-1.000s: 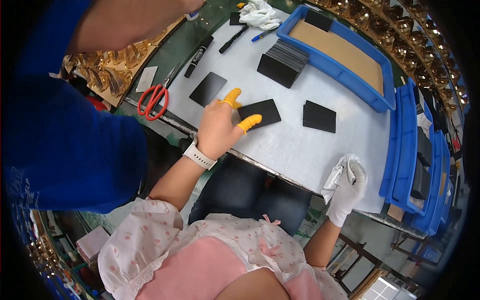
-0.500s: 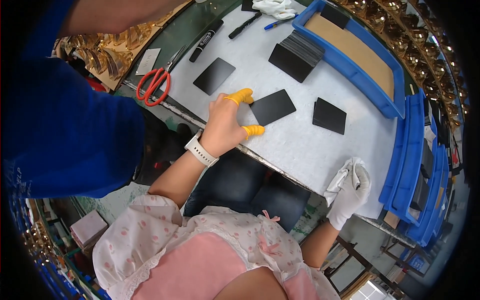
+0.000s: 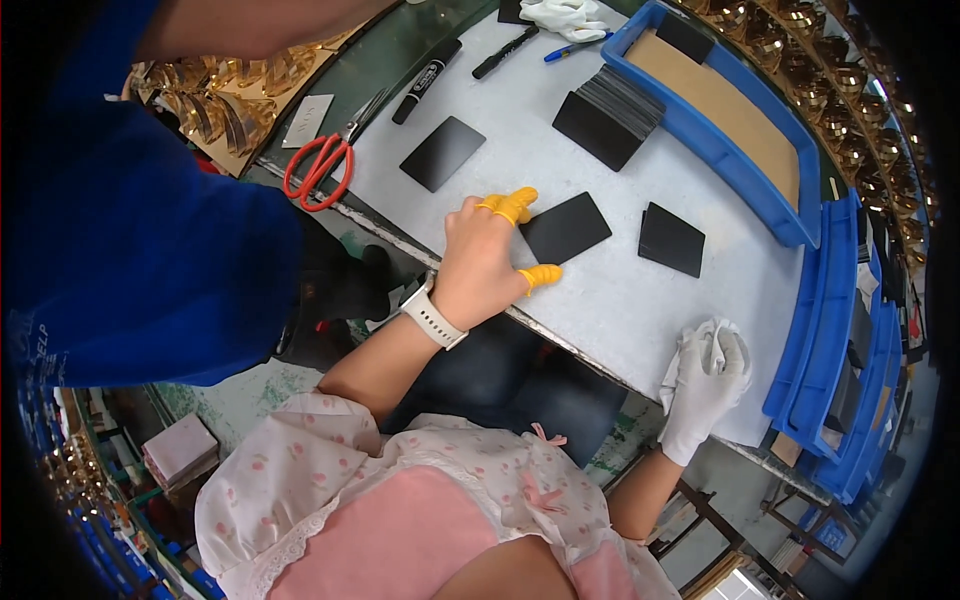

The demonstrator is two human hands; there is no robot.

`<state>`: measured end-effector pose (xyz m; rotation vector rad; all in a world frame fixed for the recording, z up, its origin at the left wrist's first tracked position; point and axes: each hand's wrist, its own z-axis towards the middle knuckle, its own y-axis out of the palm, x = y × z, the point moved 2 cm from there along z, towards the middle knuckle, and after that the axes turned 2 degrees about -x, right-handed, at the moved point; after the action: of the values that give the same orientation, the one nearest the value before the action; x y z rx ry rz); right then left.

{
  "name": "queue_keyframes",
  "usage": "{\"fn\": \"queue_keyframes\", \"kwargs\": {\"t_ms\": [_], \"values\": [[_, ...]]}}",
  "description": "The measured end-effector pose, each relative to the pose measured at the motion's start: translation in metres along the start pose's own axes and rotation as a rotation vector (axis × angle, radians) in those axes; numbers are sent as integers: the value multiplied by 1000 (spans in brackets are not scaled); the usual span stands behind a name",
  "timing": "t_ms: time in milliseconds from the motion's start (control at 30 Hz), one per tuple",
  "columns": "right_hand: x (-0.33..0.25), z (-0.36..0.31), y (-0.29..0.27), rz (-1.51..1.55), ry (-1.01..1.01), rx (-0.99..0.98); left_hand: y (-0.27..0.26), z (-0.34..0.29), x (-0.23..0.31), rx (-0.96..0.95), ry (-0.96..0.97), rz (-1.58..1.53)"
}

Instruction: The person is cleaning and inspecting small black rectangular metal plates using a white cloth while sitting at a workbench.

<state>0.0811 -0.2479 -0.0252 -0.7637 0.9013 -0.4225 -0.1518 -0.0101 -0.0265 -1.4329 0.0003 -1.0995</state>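
My left hand, with yellow finger cots on its thumb and fingertips, spans the near-left edge of a flat black card-like plate. Thumb and fingers are spread apart at two of its corners; whether they press on it I cannot tell. My right hand, in a white glove, is closed on a crumpled white cloth near the table's front edge. A small stack of black plates lies to the right, and another black plate lies to the left.
A larger stack of black plates leans beside a blue tray. More blue trays line the right. Red-handled scissors, a thick marker, a thinner marker, a blue pen and white gloves lie leftward and behind. A blue-clad person stands left.
My left hand has moved slightly right, closer around the black plate. My right hand stays near the front edge with the cloth, its fingers shifted a little. The whole view has shifted slightly.
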Motion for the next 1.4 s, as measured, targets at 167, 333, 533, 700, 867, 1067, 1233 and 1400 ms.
{"fn": "queue_keyframes", "kwargs": {"t_ms": [167, 333, 533, 700, 867, 1067, 1233, 1400], "values": [[17, 1, 5, 53, -1, -5, 1, -3, 5, -44, 38, -111], [16, 1, 6, 305, 139, -25, 1, -18, 20, -216, 179, -401], [26, -2, 8, 295, 28, 55, 11, -22, 17, -234, 323, -428], [28, -6, 7, 368, 64, 11, 15, -24, 14, -255, 325, -472], [27, -3, 4, 250, 9, 30, 10, -24, 15, -230, 344, -486], [30, 0, 10, 369, 98, 50, 14, -18, 18, -249, 333, -478], [30, -2, 5, 298, 54, 38, 14, -21, 18, -250, 346, -454], [30, -2, 8, 367, 52, 45, 10, -20, 19, -237, 361, -436]]}}
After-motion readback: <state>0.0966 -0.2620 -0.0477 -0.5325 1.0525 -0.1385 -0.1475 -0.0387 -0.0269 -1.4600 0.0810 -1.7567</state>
